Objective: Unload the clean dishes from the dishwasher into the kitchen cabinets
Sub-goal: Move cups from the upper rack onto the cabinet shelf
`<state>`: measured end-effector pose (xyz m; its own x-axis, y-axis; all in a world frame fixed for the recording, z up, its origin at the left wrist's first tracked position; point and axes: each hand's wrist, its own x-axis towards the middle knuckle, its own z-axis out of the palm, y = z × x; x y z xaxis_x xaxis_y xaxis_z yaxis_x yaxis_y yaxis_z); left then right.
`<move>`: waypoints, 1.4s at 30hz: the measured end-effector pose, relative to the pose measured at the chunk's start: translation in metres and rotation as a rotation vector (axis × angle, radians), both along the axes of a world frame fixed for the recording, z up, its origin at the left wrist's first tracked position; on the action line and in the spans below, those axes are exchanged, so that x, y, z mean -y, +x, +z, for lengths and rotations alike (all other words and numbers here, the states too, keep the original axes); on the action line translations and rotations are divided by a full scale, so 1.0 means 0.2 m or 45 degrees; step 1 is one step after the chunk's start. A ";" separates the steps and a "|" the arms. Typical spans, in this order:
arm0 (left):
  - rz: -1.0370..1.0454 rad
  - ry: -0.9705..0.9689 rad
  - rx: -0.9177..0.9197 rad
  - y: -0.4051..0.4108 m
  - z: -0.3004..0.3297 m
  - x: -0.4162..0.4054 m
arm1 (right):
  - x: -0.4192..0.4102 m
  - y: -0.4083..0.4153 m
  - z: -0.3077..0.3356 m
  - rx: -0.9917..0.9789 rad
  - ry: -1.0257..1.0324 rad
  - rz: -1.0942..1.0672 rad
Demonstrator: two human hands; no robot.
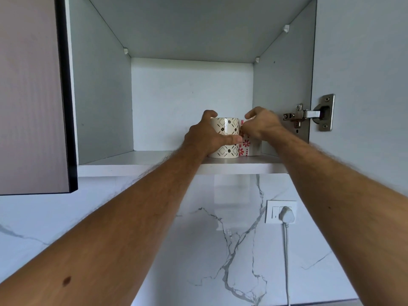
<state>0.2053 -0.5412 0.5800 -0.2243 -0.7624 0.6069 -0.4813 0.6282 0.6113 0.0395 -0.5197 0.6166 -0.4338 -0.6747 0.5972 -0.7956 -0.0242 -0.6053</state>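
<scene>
Two mugs stand side by side on the open wall cabinet's bottom shelf [136, 164], near its right wall. The left one is a cream mug with black diamond and coffee-bean print [227, 129]; my left hand [207, 138] grips it, thumb across its front and fingers over the far rim. The right one is a white mug with red flower print [246, 147], mostly hidden behind my right hand [262, 127], whose curled fingers hold it from the top and side. Both mugs rest upright on the shelf and touch each other.
The cabinet's open door [33, 96] hangs at the left, and a metal hinge [309, 114] sits on the right wall. Below the cabinet is a marble backsplash [198, 239] with a wall socket and a white plug [284, 214] with its cable.
</scene>
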 end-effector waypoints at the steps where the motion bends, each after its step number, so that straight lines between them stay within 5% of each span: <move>1: -0.006 -0.033 0.028 0.00 0.00 0.00 | 0.01 0.00 0.02 -0.023 -0.009 -0.023; 11: -0.005 -0.108 0.105 -0.01 0.00 0.04 | 0.14 -0.04 0.11 -0.269 0.137 -0.205; 33: 0.011 0.240 -0.081 -0.02 0.03 0.03 | 0.23 -0.13 0.02 -0.458 0.275 -0.158; 38: 0.099 0.119 0.133 -0.02 0.01 0.02 | 0.10 -0.06 0.05 -0.100 -0.250 0.242; 42: 0.049 0.092 0.240 -0.03 0.00 0.00 | -0.06 0.03 0.02 -0.032 -0.113 0.552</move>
<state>0.1991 -0.5414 0.5806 -0.2985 -0.8128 0.5003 -0.6146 0.5647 0.5508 0.0448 -0.5082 0.6210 -0.1065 -0.7366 0.6679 -0.7150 -0.4101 -0.5662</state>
